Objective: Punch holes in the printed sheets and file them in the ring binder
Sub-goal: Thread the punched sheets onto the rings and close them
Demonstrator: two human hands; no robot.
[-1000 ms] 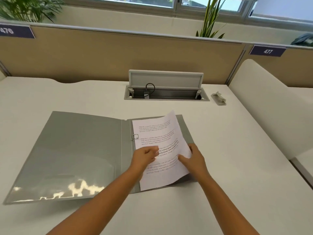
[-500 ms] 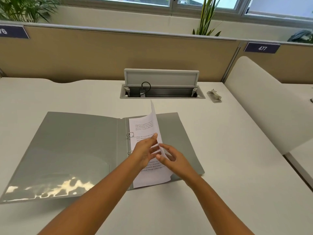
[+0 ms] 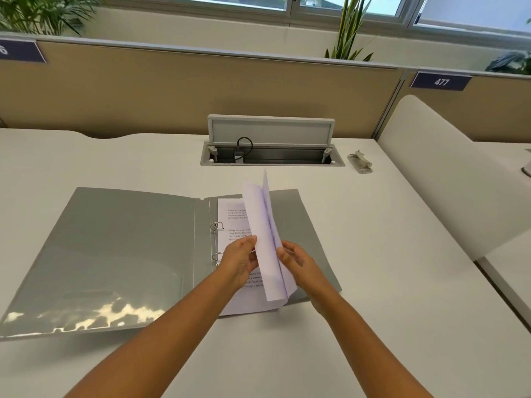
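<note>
A grey ring binder (image 3: 120, 248) lies open on the white desk, its two metal rings (image 3: 217, 226) standing at the spine. A printed sheet (image 3: 232, 219) lies flat on the binder's right half. Over it, my left hand (image 3: 240, 261) and my right hand (image 3: 296, 261) hold a second white sheet (image 3: 267, 242), folded lengthwise and standing nearly on edge with its blank side showing. My left fingers pinch its left face and my right fingers its right face. A small grey hole punch (image 3: 360, 162) sits at the far right of the desk.
An open cable tray (image 3: 273, 156) with its lid raised is sunk into the desk behind the binder. A tan partition (image 3: 201, 90) runs along the back. A white curved divider (image 3: 448, 173) bounds the desk on the right.
The top sheet went from lying flat under both hands to being lifted and folded over lengthwise, so it stands on edge between my hands. The sheet below is uncovered.
</note>
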